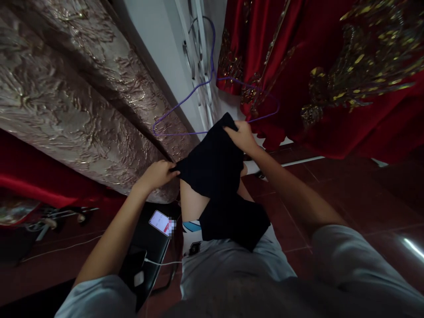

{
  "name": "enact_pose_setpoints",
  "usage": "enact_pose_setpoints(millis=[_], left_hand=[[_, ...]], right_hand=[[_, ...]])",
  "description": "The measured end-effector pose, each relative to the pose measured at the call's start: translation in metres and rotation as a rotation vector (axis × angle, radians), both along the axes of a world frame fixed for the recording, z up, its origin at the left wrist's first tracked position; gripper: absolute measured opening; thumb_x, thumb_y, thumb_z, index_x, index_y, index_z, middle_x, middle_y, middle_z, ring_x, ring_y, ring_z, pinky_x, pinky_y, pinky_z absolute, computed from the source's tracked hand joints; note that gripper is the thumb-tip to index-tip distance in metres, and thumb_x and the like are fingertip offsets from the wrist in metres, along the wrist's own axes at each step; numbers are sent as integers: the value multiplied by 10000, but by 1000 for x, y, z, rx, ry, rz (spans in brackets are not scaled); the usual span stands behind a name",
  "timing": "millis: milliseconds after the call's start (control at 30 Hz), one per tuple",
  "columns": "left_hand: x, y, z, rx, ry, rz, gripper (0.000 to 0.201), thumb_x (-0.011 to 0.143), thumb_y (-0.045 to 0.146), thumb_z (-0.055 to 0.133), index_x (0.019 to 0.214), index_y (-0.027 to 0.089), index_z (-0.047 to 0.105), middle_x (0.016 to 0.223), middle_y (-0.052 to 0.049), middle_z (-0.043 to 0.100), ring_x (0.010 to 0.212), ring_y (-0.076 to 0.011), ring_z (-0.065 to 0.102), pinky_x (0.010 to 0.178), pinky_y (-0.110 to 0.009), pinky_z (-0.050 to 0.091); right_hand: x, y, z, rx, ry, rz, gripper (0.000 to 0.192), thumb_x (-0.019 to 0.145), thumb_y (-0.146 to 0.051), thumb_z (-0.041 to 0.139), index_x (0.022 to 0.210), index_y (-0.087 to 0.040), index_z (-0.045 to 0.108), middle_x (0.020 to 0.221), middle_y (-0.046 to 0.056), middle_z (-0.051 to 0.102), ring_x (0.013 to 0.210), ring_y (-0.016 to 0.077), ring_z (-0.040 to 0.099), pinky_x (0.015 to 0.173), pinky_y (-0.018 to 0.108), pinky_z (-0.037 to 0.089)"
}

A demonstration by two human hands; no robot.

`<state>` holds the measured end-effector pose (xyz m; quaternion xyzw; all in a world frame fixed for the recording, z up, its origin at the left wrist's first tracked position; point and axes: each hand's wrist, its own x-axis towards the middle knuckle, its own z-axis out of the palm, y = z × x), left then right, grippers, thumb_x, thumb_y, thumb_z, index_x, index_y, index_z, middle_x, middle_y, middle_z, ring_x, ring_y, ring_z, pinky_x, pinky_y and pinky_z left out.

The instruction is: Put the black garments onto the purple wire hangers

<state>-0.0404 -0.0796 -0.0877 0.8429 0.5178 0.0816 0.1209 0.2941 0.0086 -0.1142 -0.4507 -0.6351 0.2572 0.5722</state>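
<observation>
A black garment [215, 161] is spread between my two hands, its lower part lying over my lap; its exact kind I cannot make out. My left hand [160, 173] pinches its left edge. At its upper right corner, my right hand [242, 136] grips the fabric between thumb and fingers. Behind the garment hangs a thin purple clothes hanger [185, 100], its hook up by the white metal rack. The cloth covers part of the hanger's bottom bar, so whether they are joined I cannot tell.
Pinkish embossed fabric [99, 97] hangs on the left, red satin with gold sequins [318, 97] on the right. A lit phone [162, 222] lies on a black bench [159, 256] by my left arm. A white cable [162, 263] runs from the bench to my side.
</observation>
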Motion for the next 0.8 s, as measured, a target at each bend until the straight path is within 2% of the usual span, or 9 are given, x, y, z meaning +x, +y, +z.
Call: enact_pose_setpoints(millis=[67, 167, 267, 333, 433, 533, 633, 700, 800], left_hand=[[-9, -3, 5, 9, 144, 3, 263, 898, 364, 642, 678, 219, 651, 724, -74, 669, 753, -261, 645, 747, -332, 456], [-11, -8, 30, 149, 202, 27, 266, 989, 339, 500, 892, 202, 707, 969, -101, 732, 948, -280, 671, 862, -378, 494], [-3, -6, 61, 468, -1, 217, 309, 1020, 323, 480, 1154, 179, 718, 1169, -93, 742, 1084, -279, 682, 952, -404, 514], [10, 0, 77, 625, -190, 269, 326, 1025, 313, 494, 1217, 182, 722, 1210, -67, 748, 1120, -263, 695, 988, -400, 522], [39, 16, 86, 688, -393, 175, 315, 1017, 265, 496, 1203, 204, 743, 1204, -46, 764, 1141, -230, 709, 1030, -377, 530], [69, 34, 85, 653, -471, 54, 329, 1023, 242, 461, 1210, 216, 731, 1172, -58, 769, 1118, -216, 712, 1036, -364, 534], [84, 44, 84, 646, -460, -15, 326, 1029, 248, 456, 1239, 215, 702, 1096, -80, 758, 1069, -227, 706, 1030, -382, 529], [83, 46, 85, 662, -441, -35, 310, 1026, 253, 463, 1230, 219, 695, 1066, -90, 737, 1046, -240, 697, 1029, -405, 526], [74, 48, 88, 702, -395, -22, 284, 1023, 260, 462, 1178, 231, 698, 1058, -101, 705, 1024, -258, 682, 993, -431, 538]], right_hand=[[21, -15, 10, 30, -43, -68, 414, 840, -243, 685, 543, -200, 399, 576, -27, 348, 565, 97, 368, 543, 260, 387], [45, -34, 32, 69, -114, -121, 450, 813, -228, 686, 523, -196, 344, 552, -28, 292, 543, 76, 300, 488, 254, 244], [53, -44, 48, 74, -130, -129, 452, 806, -223, 667, 519, -193, 318, 544, -25, 278, 533, 68, 286, 484, 260, 181], [49, -47, 49, 45, -118, -118, 464, 799, -212, 662, 505, -194, 303, 537, -24, 276, 522, 66, 284, 484, 261, 178], [35, -50, 40, -20, -73, -66, 488, 813, -241, 671, 499, -202, 300, 533, -22, 296, 511, 77, 307, 475, 264, 212], [22, -56, 29, -39, -21, 4, 430, 877, -339, 639, 553, -205, 389, 559, -10, 393, 533, 117, 411, 486, 278, 337], [26, -64, 28, 51, -58, 29, 261, 908, -361, 605, 706, -198, 579, 694, 21, 584, 671, 182, 594, 647, 347, 524], [41, -70, 36, 164, -70, -27, 147, 884, -307, 625, 974, -206, 684, 957, 58, 698, 906, 233, 685, 838, 405, 574], [77, -73, 57, 328, 10, -233, 531, 849, -231, 662, 1372, -236, 570, 1364, 105, 626, 1217, 266, 635, 1002, 438, 546]])
